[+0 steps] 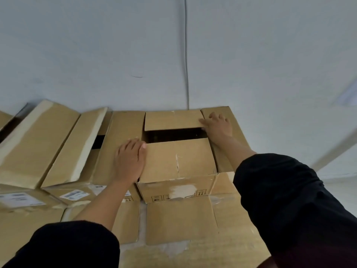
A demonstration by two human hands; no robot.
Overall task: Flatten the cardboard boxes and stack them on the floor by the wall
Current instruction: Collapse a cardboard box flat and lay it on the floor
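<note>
Cardboard fills the lower view: your brown corrugated cardboard box (177, 171) stands against the pale grey wall (116, 45), its top flaps partly shut over a dark gap. Your left hand (130, 161) lies flat, fingers spread, on the box's left flap, thumb at the near flap's edge. Your right hand (218, 126) presses open-palmed on the right flap, gripping nothing. More brown cardboard boxes with white labels (48, 147) sit just left, touching it.
</note>
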